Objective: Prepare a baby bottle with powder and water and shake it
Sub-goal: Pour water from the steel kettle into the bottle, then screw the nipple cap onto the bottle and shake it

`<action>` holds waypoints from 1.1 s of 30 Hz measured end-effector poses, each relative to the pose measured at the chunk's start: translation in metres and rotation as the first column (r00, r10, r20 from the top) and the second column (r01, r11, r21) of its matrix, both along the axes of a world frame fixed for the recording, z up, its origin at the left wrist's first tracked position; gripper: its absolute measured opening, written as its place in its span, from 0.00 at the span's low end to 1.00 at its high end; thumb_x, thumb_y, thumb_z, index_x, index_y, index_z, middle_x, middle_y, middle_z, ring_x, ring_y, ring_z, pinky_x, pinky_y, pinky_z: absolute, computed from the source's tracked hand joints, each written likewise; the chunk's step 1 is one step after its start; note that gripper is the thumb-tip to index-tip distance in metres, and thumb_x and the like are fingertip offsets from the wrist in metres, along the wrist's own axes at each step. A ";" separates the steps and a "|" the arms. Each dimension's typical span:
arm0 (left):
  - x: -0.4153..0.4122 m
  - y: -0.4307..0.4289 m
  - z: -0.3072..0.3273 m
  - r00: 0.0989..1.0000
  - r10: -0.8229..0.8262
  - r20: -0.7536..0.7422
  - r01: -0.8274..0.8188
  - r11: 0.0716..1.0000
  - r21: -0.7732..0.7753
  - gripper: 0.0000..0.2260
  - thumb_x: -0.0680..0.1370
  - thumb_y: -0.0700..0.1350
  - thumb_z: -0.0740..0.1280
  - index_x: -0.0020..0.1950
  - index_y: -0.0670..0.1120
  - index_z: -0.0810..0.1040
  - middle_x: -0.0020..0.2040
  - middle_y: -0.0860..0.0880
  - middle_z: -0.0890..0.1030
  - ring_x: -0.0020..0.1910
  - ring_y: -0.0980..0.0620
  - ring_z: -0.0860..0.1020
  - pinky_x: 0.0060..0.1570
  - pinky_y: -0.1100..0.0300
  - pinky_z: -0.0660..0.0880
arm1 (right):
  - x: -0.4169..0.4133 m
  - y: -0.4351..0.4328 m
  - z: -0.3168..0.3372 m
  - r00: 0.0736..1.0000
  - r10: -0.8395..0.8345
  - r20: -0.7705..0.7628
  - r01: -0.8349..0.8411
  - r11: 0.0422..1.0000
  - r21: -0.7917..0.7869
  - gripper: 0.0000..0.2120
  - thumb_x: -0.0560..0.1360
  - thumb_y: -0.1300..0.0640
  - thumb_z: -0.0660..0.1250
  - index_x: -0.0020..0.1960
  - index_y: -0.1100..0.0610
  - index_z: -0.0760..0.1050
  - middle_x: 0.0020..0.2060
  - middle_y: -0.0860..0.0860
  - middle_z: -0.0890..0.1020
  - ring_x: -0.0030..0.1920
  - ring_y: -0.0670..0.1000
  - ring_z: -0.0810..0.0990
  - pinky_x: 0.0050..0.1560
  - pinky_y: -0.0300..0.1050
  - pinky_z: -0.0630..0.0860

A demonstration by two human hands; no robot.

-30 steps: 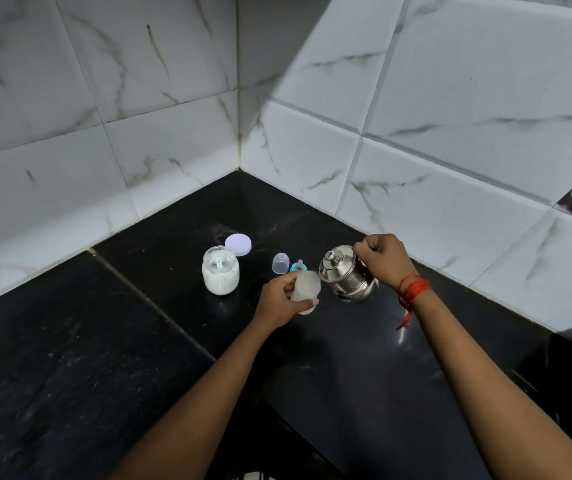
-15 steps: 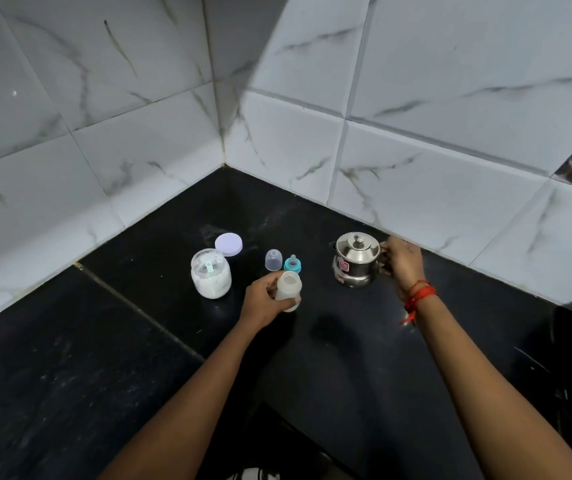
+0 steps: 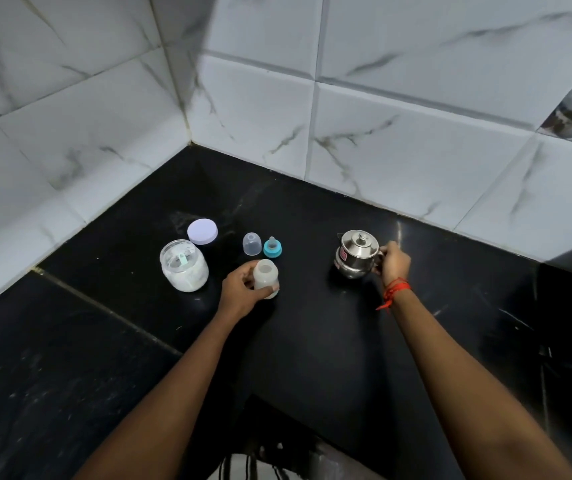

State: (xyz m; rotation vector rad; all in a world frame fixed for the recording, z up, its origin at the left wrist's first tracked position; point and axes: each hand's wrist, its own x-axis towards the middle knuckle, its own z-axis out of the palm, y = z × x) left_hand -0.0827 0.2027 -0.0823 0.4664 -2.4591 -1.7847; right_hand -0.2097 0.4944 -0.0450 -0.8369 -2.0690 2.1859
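Fingers (image 3: 247,272) of our left hand (image 3: 238,293) gripped the translucent plastic baby bottle (image 3: 267,276), our right hand (image 3: 394,265) the handle of the small steel kettle (image 3: 356,258); water seemingly in, the blue-ringed teat (image 3: 272,249) needed fitting next.

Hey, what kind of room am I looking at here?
Probably a home kitchen corner. A black stone counter meets white marble-look wall tiles, and on the counter stand a small steel pot and an open jar of white powder, with a baby bottle gripped in the left hand.
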 end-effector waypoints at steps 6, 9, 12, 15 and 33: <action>0.003 0.000 -0.004 1.000 -0.005 0.008 0.005 1.000 0.029 0.28 0.70 0.33 0.81 0.68 0.45 0.79 0.58 0.56 0.83 0.54 0.71 0.80 0.57 0.72 0.76 | -0.005 0.010 -0.018 0.999 -0.029 0.027 0.030 1.000 0.000 0.13 0.72 0.58 0.60 0.29 0.55 0.71 0.25 0.51 0.71 0.24 0.49 0.67 0.26 0.38 0.64; 0.002 -0.002 -0.003 1.000 -0.012 0.017 0.012 1.000 0.029 0.29 0.69 0.34 0.81 0.69 0.45 0.78 0.60 0.54 0.83 0.56 0.65 0.81 0.62 0.65 0.77 | -0.007 0.010 -0.021 0.999 -0.032 0.017 0.032 0.999 0.002 0.12 0.71 0.58 0.60 0.29 0.56 0.71 0.24 0.50 0.71 0.24 0.49 0.67 0.26 0.39 0.65; 0.001 -0.004 -0.003 0.999 -0.017 0.030 0.016 1.000 0.025 0.30 0.69 0.34 0.81 0.69 0.45 0.78 0.61 0.54 0.83 0.60 0.58 0.80 0.62 0.63 0.76 | -0.007 0.010 -0.023 1.000 -0.027 0.014 0.027 1.000 0.003 0.11 0.70 0.57 0.60 0.29 0.55 0.71 0.26 0.52 0.72 0.27 0.50 0.68 0.28 0.41 0.66; 0.002 -0.003 -0.004 0.999 -0.010 0.031 0.009 1.000 0.029 0.30 0.69 0.34 0.81 0.69 0.45 0.78 0.61 0.54 0.82 0.60 0.57 0.80 0.61 0.64 0.76 | -0.001 0.012 -0.023 1.000 -0.007 -0.030 0.009 0.998 0.061 0.09 0.67 0.52 0.63 0.32 0.56 0.72 0.30 0.52 0.72 0.33 0.52 0.71 0.33 0.45 0.69; -0.001 -0.008 -0.014 1.000 -0.013 0.010 0.013 0.999 0.048 0.28 0.67 0.36 0.83 0.65 0.48 0.81 0.58 0.54 0.85 0.57 0.63 0.82 0.58 0.69 0.76 | -0.034 -0.183 0.005 0.307 0.761 0.572 -0.662 -0.261 0.702 0.37 0.71 0.50 0.76 0.75 0.54 0.65 0.71 0.59 0.67 0.67 0.64 0.75 0.67 0.59 0.74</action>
